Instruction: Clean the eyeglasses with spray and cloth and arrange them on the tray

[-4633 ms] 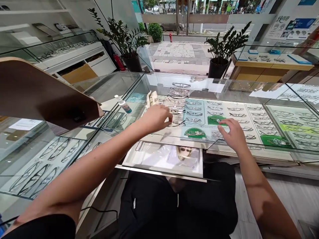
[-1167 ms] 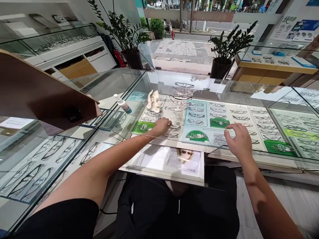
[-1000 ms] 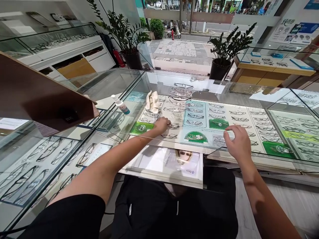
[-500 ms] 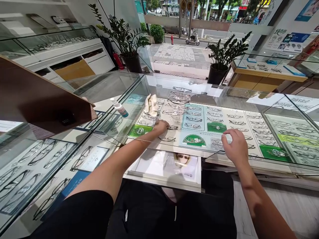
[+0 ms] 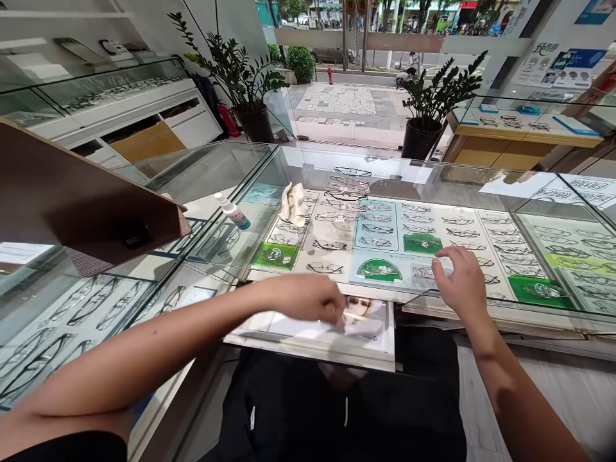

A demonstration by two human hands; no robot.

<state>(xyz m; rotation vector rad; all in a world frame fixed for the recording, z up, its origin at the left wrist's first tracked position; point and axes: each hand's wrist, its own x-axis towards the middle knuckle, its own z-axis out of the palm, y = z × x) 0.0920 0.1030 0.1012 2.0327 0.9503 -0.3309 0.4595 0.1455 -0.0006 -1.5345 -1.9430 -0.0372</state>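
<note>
My left hand (image 5: 312,300) is over the open drawer (image 5: 310,348), fingers curled narrow, and I can't tell whether they grip anything. My right hand (image 5: 462,280) curves loosely at the front of the bench (image 5: 428,186), thumb and fingers apart. Under the glass, rows of glasses (image 5: 330,245)! A crumpled cloth (image 5: 294,205) and spray bottle (image 5: 234,213) sit on top; beyond, potted plants (image 5: 255,120) face the bright paving (image 5: 337,99).

Bright light indoors — daylight beyond the window (image 5: 404,42), pale glare on the glass bench (image 5: 315,255). Shadow darkens the right forearm (image 5: 514,391); the left hand (image 5: 305,298) seems slightly blurred — outer edges stretched.
</note>
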